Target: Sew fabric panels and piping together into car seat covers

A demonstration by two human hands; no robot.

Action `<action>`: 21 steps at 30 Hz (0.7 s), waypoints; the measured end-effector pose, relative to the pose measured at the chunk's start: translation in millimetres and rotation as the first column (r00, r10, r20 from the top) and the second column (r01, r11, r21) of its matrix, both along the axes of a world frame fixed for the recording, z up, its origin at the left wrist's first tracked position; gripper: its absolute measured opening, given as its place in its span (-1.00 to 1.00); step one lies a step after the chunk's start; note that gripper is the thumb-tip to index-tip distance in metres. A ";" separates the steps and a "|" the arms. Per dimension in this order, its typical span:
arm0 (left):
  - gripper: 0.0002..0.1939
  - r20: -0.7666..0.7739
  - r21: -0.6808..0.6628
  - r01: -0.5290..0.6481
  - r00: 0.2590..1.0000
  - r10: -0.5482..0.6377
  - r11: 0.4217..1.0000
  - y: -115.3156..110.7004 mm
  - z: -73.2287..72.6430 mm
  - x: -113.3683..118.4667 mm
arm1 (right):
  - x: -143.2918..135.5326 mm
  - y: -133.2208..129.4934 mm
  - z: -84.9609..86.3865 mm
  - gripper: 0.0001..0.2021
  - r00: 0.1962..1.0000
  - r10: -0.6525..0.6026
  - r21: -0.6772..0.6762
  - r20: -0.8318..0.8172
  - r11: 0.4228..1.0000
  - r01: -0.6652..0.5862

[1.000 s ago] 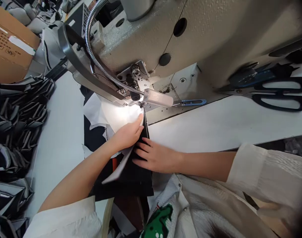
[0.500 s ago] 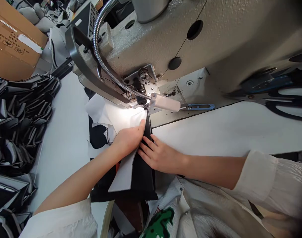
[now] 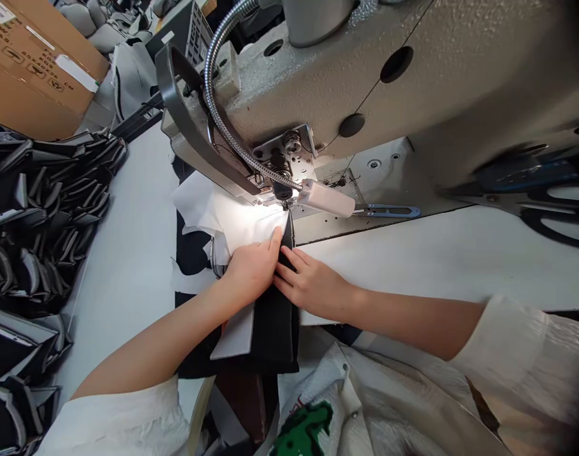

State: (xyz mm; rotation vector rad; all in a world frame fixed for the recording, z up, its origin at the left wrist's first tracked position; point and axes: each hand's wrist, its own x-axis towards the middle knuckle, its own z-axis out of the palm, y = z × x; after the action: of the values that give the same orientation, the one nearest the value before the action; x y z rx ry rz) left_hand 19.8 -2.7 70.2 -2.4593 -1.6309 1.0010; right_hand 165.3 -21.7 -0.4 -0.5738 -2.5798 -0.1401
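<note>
A black and white fabric piece (image 3: 273, 329) lies under the needle area of a sewing machine (image 3: 289, 149). My left hand (image 3: 255, 269) is closed on its pale upper layer, with a fingertip close in front of the presser foot. My right hand (image 3: 313, 282) rests beside it, its fingers stretched and slightly apart on the black layer near the right edge. The two hands nearly touch at the fingertips. White cloth (image 3: 211, 206) spreads to the left under the lamp (image 3: 326, 198). My left thumb is hidden.
Stacks of black and grey sewn pieces (image 3: 37, 221) fill the left side. A cardboard box (image 3: 37, 69) stands behind them. Blue thread snips (image 3: 391, 211) lie on the machine bed, and black-handled scissors (image 3: 541, 196) are at the right. The white tabletop (image 3: 128, 240) extends around the machine.
The fabric has slid slightly up toward the needle, with both hands moving along. My right fingers have come closer to my left hand. The whole view has shifted a little.
</note>
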 end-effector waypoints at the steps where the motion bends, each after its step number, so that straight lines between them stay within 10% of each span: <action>1: -0.34 -0.004 0.002 -0.007 1.000 0.007 1.000 0.6 0.4 0.0 | -1.1 -1.6 -0.9 -0.70 1.000 0.002 0.036 -0.007 0.999 -0.001; 10: -0.45 0.302 -0.215 -0.141 0.932 0.203 0.966 23.8 14.8 -8.2 | 11.5 -6.5 -7.0 -0.68 0.999 0.023 0.086 -0.023 0.996 -0.021; 21: -0.52 0.362 -0.119 -0.178 0.908 0.210 0.977 48.3 4.7 11.3 | 12.0 21.4 -5.7 -0.68 1.000 0.000 0.146 0.013 0.989 -0.002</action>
State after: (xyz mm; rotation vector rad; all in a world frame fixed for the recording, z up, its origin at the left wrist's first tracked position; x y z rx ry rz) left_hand 31.1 45.7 74.8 -2.7182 -2.0156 0.6512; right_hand 177.3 -0.3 -6.1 -0.5191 -2.5560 -0.3309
